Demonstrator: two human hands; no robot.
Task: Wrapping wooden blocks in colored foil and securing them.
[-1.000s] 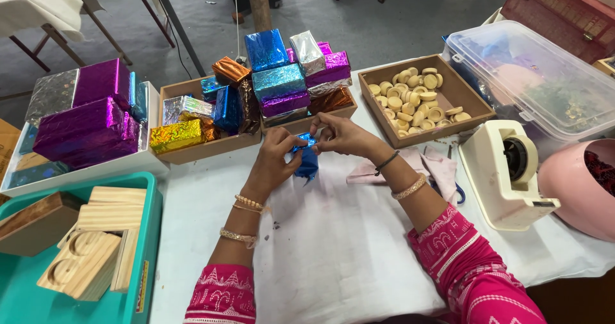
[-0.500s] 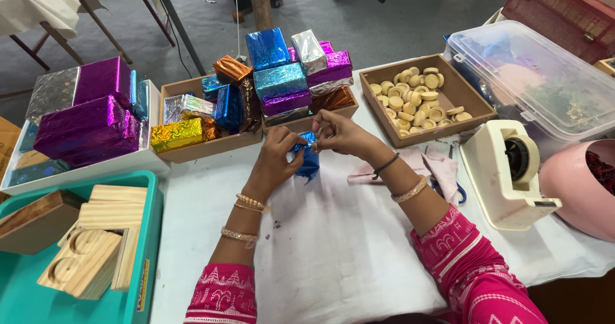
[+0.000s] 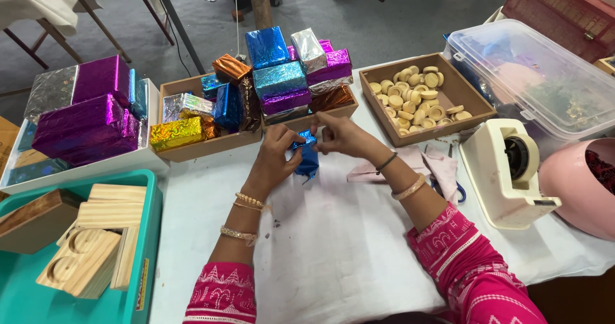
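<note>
A small block in blue foil [image 3: 308,159] sits just above the white tabletop [image 3: 333,247], held between both hands in front of the wooden tray of wrapped boxes [image 3: 192,146]. The left hand [image 3: 277,154] has its grip closed on the block's left side, fingers curled round it. The right hand [image 3: 338,134] pinches the foil at the block's top right corner, grip closed on the wrapping.

Behind the block, the tray holds shiny parcels in blue, purple, silver, orange and gold, stacked high. Right of the block lie pink cloth pieces [image 3: 435,164], with blue scissors [image 3: 456,193] partly under the forearm. Farther right stands a cream tape dispenser [image 3: 509,170], then a pink bowl [image 3: 580,189]. Behind and right of the block, a wooden box of round wooden discs [image 3: 419,100] sits beside a clear lidded tub [image 3: 538,74]. Left of the block, a white tray carries purple parcels [image 3: 86,119], and a teal tray [image 3: 25,298] holds wooden blocks [image 3: 96,247].
</note>
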